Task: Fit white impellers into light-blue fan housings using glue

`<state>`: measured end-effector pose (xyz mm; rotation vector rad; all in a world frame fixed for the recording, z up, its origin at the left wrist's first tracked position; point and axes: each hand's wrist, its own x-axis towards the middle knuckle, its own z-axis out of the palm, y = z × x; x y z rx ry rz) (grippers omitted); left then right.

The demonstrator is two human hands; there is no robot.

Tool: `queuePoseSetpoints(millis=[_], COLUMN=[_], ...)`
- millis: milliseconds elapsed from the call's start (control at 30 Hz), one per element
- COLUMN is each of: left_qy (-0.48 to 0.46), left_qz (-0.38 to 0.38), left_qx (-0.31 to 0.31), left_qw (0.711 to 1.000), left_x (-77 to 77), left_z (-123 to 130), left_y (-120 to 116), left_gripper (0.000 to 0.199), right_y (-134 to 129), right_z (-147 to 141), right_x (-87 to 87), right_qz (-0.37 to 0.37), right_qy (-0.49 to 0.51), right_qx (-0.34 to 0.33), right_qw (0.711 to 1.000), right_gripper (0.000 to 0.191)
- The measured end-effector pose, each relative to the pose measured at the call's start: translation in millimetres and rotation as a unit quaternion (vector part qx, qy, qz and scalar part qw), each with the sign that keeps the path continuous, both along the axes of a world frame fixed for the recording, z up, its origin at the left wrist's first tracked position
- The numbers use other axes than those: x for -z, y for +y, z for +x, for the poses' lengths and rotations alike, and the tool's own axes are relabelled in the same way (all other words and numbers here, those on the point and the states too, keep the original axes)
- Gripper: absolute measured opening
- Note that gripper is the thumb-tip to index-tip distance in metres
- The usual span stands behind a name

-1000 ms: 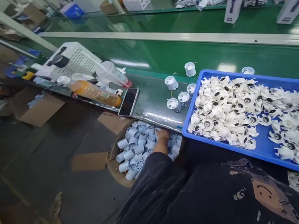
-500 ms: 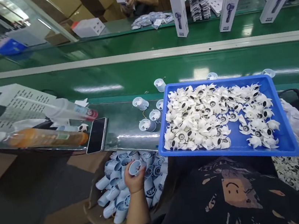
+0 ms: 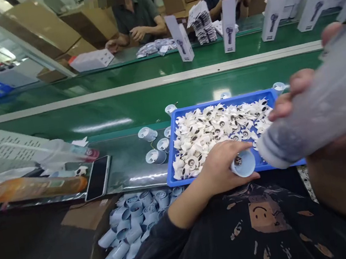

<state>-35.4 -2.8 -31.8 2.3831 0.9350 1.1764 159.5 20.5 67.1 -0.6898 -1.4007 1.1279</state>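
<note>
My left hand (image 3: 220, 168) is wrapped round a light blue cup-shaped housing (image 3: 247, 162), its open mouth facing me and a small metallic part inside. Close to the camera, my right hand (image 3: 302, 81) grips a translucent bottle (image 3: 326, 99); it tilts down to the left, its white end beside the housing, apart from it. What the bottle contains is unclear. Behind both hands lies a blue tray (image 3: 180, 182) heaped with white fan impellers (image 3: 220, 127). Several housings with impellers in them (image 3: 156, 156) lie left of the tray.
Below the bench edge, a large box or sack holds many blue housings (image 3: 131, 225). A phone (image 3: 98, 178), an orange drink bottle (image 3: 36, 187) and a white perforated basket (image 3: 5, 148) are at left. Across the green conveyor (image 3: 108, 108), two people work beside white cartons (image 3: 229, 27).
My left hand has brought the housing up from the box of housings to the tray's front edge. My right hand has come into view with the bottle. The view has shifted.
</note>
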Motion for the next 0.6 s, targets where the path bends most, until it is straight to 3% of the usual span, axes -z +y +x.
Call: queuePoseSetpoints(millis=[100,267,400,600], left_qy=[-0.028,-0.023,-0.011,-0.029], left_qz=[0.0,-0.033,-0.057,-0.066], left_qx=[0.023,0.018,0.007,0.005], left_qw=[0.999,0.999,0.998,0.997], left_x=[-9.0,-11.7,-13.0,-13.6], left_z=[25.4,34.4,34.8,34.3], left_y=[3.9,-2.1,-4.4,-6.7], left_gripper=[0.03,0.025,0.026,0.027], right_y=[-2.6,-8.4,-10.3,-7.4], right_z=[-12.9,-6.9,-4.6,-10.4], right_x=[-1.2,1.8,1.4,-0.4], right_qz=[-0.009,-0.007,0.01,-0.014], right_qy=[0.106,-0.026,-0.098,0.03], right_qx=[-0.03,0.036,0.046,0.011], right_qw=[0.994,0.999,0.994,0.999], right_gripper=[0.051,0.058,0.063,0.058])
